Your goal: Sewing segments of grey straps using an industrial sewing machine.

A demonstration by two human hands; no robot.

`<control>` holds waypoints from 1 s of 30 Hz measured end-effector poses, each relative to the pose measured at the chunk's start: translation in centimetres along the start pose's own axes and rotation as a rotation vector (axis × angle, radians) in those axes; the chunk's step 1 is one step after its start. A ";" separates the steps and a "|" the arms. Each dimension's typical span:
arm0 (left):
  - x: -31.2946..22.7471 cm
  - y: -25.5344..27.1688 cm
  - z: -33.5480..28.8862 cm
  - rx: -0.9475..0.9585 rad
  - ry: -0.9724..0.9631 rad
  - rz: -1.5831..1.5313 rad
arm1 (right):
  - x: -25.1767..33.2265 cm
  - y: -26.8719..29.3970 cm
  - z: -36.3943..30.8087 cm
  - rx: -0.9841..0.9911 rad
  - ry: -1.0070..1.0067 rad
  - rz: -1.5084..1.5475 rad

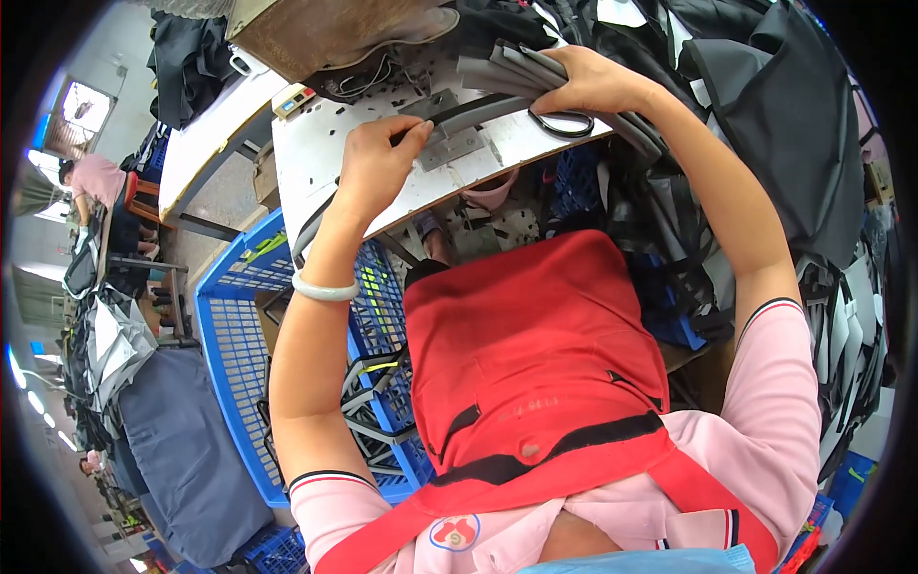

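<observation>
My left hand (382,158) is closed in a pinch at the near end of a dark strip of grey fabric (488,113). The strip runs across a metal plate (454,148) set in the white tabletop. At the strip's other end, my right hand (598,84) is wrapped round a bundle of grey fabric strips (502,72); their tails hang over the table edge behind the wrist. Beside that hand lies a black loop (564,124), perhaps a scissors handle. Part of the left fingertips' grip is hidden.
A worn sewing machine head (316,38) overhangs the white table (335,206), where black scraps lie scattered. Below on the left stands a blue plastic basket (234,330) holding strips. Dark fabric (775,124) is heaped at right. Another person (96,182) works far left.
</observation>
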State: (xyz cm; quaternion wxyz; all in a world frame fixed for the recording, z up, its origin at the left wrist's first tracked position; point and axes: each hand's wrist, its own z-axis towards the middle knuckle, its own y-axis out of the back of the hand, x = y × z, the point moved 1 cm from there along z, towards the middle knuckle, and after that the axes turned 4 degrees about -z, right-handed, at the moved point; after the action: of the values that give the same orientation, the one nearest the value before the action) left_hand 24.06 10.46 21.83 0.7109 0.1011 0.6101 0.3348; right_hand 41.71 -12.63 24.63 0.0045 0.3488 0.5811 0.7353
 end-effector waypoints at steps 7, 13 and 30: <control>0.9 -0.1 1.8 0.017 0.107 -0.044 | -0.9 0.1 0.9 -0.035 0.015 -0.030; 1.6 0.6 2.7 0.021 0.074 0.014 | -0.7 0.3 2.0 -0.061 0.054 -0.038; 15.2 1.2 -1.7 -0.244 0.119 0.500 | 0.0 -8.6 -19.4 0.178 -0.317 0.878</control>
State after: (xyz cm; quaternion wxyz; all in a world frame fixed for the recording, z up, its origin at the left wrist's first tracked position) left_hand 22.49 20.05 9.97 0.5760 0.1424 0.5622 0.5761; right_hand 28.26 -26.33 15.67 -0.2480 0.6684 0.4316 0.5527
